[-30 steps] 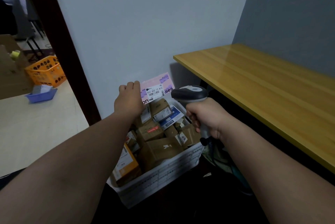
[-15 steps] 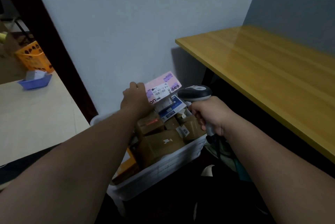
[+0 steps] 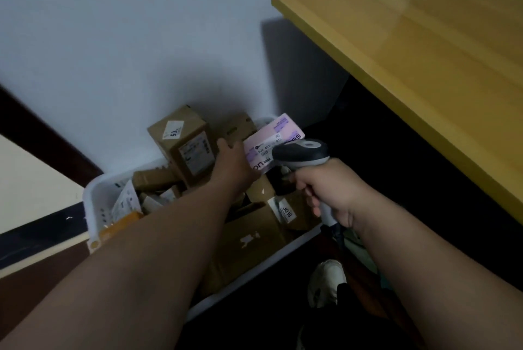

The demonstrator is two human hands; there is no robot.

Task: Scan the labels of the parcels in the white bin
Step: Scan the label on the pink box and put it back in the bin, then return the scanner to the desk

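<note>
The left hand (image 3: 235, 164) pinches a pink parcel (image 3: 271, 142) tilted label-up over the white bin (image 3: 97, 202) of boxes, so the scanner (image 3: 301, 153), gripped tight in the right hand (image 3: 328, 194), can read it.

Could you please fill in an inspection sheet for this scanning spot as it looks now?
Surface: white bin on the floor against the wall.
Job's things: pink parcel, label up; scanner right beside it; brown boxes fill the bin.
Clutter: nothing seen.
Grippers: left hand holds the pink parcel; right hand grips the scanner.
Cables: scanner cable hangs from the handle.
Surroundings: yellow table on the right; shoe below.
</note>
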